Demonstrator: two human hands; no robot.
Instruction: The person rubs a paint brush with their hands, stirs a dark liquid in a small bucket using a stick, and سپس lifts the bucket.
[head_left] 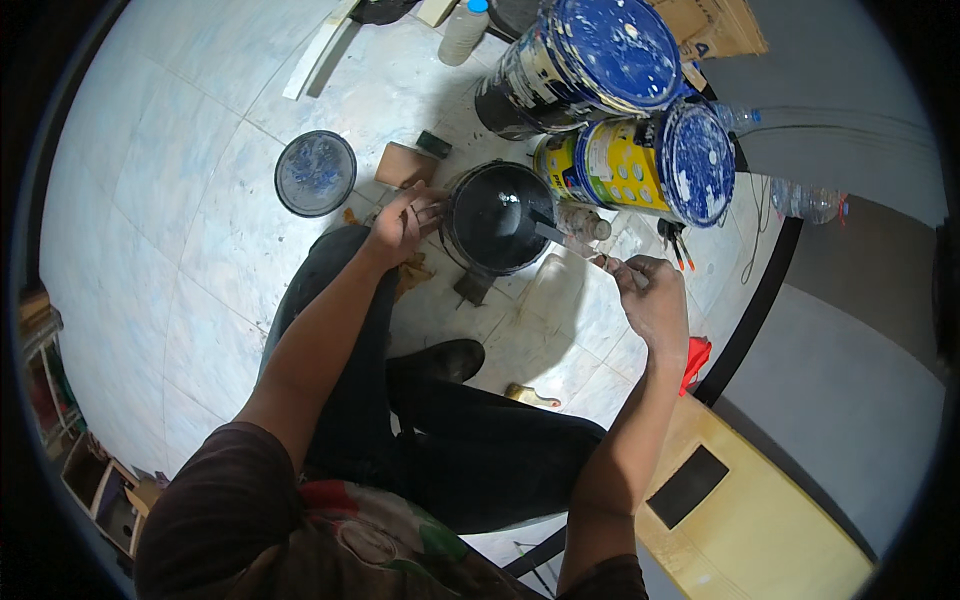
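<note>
A black bucket (462,245) with dark, glossy paint (500,225) inside stands on the floor in front of me. My left hand (402,222) is at its left rim, fingers curled against the edge and steadying it. Over the bucket's right side, my right hand (652,300) grips a slim metal-bladed tool (568,240) that looks like a putty knife. Its dark, paint-coated tip reaches inside the rim. A small bottle (597,229) lies beside the bucket, partly hidden under the tool.
A round dark lid (315,173), a brown block (405,164) and a dark green block (433,144) lie leftward. Large paint buckets (610,165) with blue lids stand beyond. A paintbrush (532,396) lies near my shoe (445,362). A yellow panel (745,500) is at the right.
</note>
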